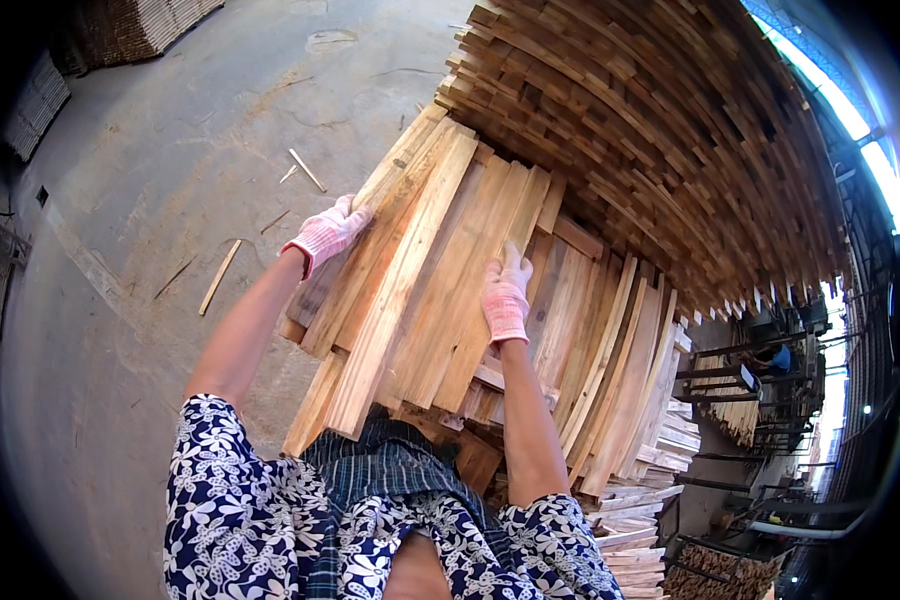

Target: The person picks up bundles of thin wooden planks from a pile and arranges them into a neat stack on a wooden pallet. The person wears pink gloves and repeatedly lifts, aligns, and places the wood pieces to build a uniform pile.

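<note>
Both of my hands wear pink-and-white knitted gloves. My left hand [330, 235] is closed around the outer left edge of a wooden plank [398, 162] on top of a stack. Farther right, my right hand [507, 300] grips the right edge of a wide group of light boards [462, 290], its fingers partly hidden. A pale plank [405, 285] lies slightly slanted across the others between my hands, its near end jutting toward my body. Right of my right hand, more planks [615, 375] lie side by side at a slightly lower level.
A tall stack of boards [650, 130] rises like a wall beyond the planks. Thin wood scraps [220, 277] lie on the concrete floor [150, 330] at left. Other timber piles [135, 30] stand at the far left. At right are dark metal frames and a person in blue [773, 358].
</note>
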